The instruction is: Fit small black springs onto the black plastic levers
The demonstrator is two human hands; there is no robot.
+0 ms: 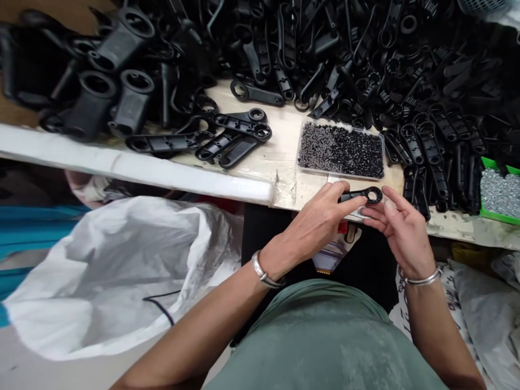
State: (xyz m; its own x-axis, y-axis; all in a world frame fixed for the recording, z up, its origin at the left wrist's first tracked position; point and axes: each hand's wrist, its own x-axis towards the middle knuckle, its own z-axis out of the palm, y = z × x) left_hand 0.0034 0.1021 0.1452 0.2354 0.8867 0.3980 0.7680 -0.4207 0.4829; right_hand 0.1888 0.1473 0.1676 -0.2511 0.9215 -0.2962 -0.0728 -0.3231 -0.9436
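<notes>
While a green shirt (325, 336) fills the bottom of the view, both forearms reach up from it, each wrist wearing a metal bangle (264, 273). The left hand (319, 222) has thumb and fingers pinched together on the shaft of a black plastic handle (363, 195), held just over the near edge of the table (284, 146). The right hand (400, 227) has loosely spread fingers at the handle's ring end; whether they grip it or merely touch it, I cannot tell. Just beyond lies a clear tray (341, 174) of small dark pieces, with a green tray (498, 216) of silvery bits to its right. Farther back sits a heap of black parts (385, 65).
</notes>
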